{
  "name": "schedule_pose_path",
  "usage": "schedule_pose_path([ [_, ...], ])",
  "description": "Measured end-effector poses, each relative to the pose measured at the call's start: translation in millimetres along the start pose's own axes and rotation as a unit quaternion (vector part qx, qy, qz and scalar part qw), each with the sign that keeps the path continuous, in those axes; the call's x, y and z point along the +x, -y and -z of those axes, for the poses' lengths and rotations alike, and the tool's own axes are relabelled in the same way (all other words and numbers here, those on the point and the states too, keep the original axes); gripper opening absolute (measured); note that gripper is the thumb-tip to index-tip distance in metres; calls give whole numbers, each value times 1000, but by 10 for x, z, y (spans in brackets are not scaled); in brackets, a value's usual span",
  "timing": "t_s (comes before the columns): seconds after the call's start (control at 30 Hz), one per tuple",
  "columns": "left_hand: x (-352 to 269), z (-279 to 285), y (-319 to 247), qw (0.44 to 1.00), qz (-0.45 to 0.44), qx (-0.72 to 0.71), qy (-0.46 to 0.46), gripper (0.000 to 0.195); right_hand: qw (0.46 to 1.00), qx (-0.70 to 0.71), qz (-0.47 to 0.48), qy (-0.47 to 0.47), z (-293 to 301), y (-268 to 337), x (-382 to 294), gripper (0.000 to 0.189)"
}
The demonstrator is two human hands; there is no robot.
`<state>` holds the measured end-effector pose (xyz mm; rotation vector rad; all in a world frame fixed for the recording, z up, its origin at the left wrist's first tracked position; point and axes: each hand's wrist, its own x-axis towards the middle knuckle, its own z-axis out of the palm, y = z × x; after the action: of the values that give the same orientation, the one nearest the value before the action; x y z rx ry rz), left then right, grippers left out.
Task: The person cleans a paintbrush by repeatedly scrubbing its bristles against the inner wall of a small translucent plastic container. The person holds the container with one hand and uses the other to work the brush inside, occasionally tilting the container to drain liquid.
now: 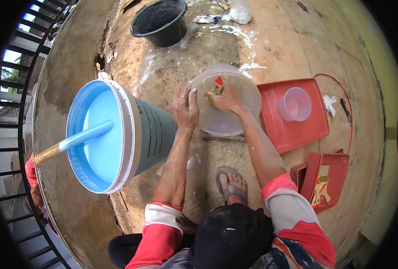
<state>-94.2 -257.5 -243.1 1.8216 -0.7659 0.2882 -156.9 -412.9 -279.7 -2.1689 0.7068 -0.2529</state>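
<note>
A wide translucent plastic tub (215,119) stands on the floor before me. My left hand (186,109) is at its left rim, thumb towards the inside and fingers outside. Inside the tub's outline my right hand (228,97) grips a wooden-handled paintbrush (218,88) with a red tip pointing up. The brush's bristles are hidden. Left of my left hand is a large bucket (155,131) of light blue paint (100,148). A stick (74,139), coated blue at its paint end, leans out over the bucket's rim. White smears mark my hands.
Right of the tub lies a red plastic tray (293,134) bearing a clear cup (294,105). Nearer me, another red tray (333,178) holds brushes (320,193). A black basin (162,25) stands at the far side. Railings (21,134) run along the left, with another person's arm (34,188) beyond.
</note>
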Motion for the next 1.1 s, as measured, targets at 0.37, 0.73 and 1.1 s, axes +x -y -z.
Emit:
schedule_pose_path([
  [0.37,-33,-54,-114,999,-13,11,28,18,990,71,9,-125,-139,-173,-34,31],
  [0.73,-53,-26,-65,1000,-13,-1,-7,18,991,59,35,-119,-225,-78,54,30],
  [1.1,-78,-9,-1,1000,-6,3,-25,18,990,139,0,-40,-141,-31,47,28],
])
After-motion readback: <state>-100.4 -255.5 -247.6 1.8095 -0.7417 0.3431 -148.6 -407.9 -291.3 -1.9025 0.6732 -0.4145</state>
